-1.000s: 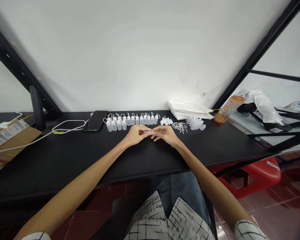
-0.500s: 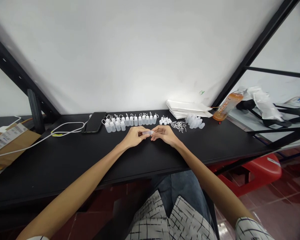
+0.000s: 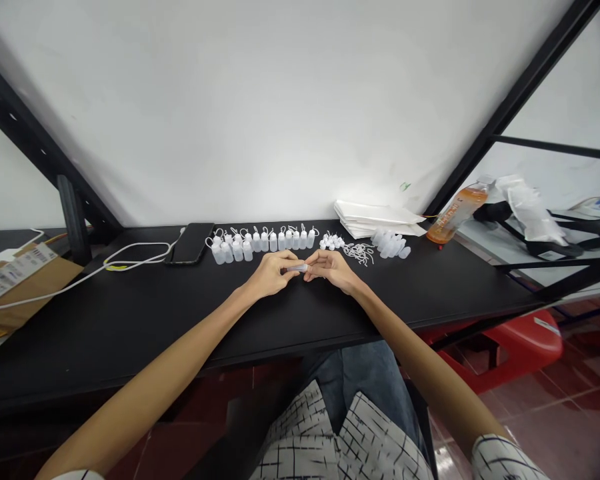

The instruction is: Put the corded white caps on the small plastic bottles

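Observation:
Near the middle of the black table, my left hand (image 3: pixel 274 273) is closed around a small translucent plastic bottle (image 3: pixel 297 268) lying sideways. My right hand (image 3: pixel 329 268) pinches the bottle's right-hand end, and its fingers hide the neck and any cap there. Just behind my left hand stand several small dropper bottles (image 3: pixel 237 251) with white caps and looped cords, in a bent row. Small white caps (image 3: pixel 331 241) lie behind my right hand. Beside them are a heap of white cord loops (image 3: pixel 359 252) and a pile of uncapped bottles (image 3: pixel 390 244).
A stack of white paper sheets (image 3: pixel 380 220) lies against the wall. To the right leans an orange drink bottle (image 3: pixel 459 212). Left of the dropper bottles are a phone (image 3: pixel 193 244), a white cable (image 3: pixel 130 252) and a brown package (image 3: pixel 35 287). A red stool (image 3: pixel 525 340) stands below.
The small bottle has turned slightly between my fingers and shows as a thinner strip. Both hands stay almost in place, and the view has shifted a little.

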Motion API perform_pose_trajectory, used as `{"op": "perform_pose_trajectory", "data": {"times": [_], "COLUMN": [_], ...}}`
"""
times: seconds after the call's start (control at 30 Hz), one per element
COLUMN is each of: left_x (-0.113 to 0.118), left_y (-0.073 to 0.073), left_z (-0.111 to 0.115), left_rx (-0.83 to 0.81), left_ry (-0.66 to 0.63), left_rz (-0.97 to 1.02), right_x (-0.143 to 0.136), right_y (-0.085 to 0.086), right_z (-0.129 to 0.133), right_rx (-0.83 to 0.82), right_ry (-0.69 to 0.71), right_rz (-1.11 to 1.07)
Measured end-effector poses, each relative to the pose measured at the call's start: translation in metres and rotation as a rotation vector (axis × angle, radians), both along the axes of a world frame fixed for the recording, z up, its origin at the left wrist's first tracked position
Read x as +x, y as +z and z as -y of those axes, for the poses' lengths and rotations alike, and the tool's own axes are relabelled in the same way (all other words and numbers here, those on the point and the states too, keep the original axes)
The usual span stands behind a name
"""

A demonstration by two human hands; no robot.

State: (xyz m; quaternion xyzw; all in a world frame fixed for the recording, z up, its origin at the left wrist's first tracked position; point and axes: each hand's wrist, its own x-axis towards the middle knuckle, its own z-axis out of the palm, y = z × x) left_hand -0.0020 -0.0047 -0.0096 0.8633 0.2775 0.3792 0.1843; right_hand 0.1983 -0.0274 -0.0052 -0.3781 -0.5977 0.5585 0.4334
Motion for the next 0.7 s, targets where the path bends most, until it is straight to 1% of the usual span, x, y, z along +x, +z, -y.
{"op": "perform_pose_trajectory", "data": {"times": [0.17,0.23,0.37,0.43,0.57,0.7], "left_x": [0.0006,0.0012,0.0013,0.0003,-0.003,-0.0039], "left_y": [-0.003,-0.0022,0.0021,0.0037,0.0049,0.0053], "left_z": [-0.0008,0.0003,0.0018,0.0005,-0.0035,-0.0029], "left_rx": [0.095,0.102,0.0,-0.043,-0.1,-0.142], "left_ry": [-0.027,-0.022,0.061,0.081,0.047,0.036], "left_rz": [0.034,0.039,-0.014,-0.056,-0.126,-0.097], "right_x": [-0.0007,-0.0012,-0.0022,-0.0026,-0.0033,-0.0037], "right_y": [0.0011,0.0012,0.0013,0.0012,-0.0003,-0.0032], "right_z": [0.0005,0.0006,0.0004,0.0002,-0.0003,-0.0023], "right_rx": [-0.005,-0.009,0.003,0.013,0.01,0.035], "right_ry": [-0.009,-0.018,-0.035,-0.037,-0.042,-0.025], "right_rz": [0.001,-0.009,-0.023,-0.028,-0.013,0.028]}}
